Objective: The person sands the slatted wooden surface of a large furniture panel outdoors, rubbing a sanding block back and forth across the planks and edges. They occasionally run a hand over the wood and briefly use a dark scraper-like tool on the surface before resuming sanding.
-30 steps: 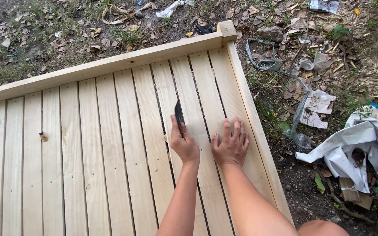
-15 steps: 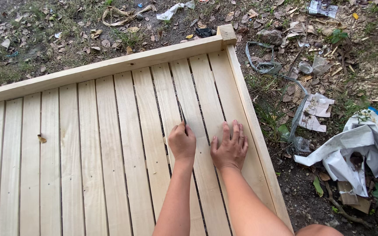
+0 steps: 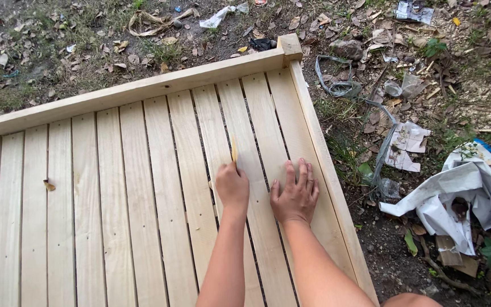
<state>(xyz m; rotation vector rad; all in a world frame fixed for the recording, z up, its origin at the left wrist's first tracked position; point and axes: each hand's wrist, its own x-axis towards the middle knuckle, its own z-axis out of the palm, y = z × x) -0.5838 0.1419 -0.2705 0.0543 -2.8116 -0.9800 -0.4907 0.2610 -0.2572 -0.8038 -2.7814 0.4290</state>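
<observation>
**Working a thin tool along a deck board**

The right hand (image 3: pixel 295 196) is lying flat, fingers spread, grasping nothing. The left hand (image 3: pixel 232 187) is clenching a thin yellowish tool (image 3: pixel 234 150), its tip pointing away over the pale wooden deck (image 3: pixel 115 187). Beyond the frame rail (image 3: pixel 143 91), litter is lying.

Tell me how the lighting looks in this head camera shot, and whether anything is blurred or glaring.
Head view: soft, even daylight with no hard shadows or glare on the wooden deck. The left hand and the thin tool it holds look slightly smeared; the right hand, flat on the boards, is sharp. The white sheet is bright but not blown out.
</observation>
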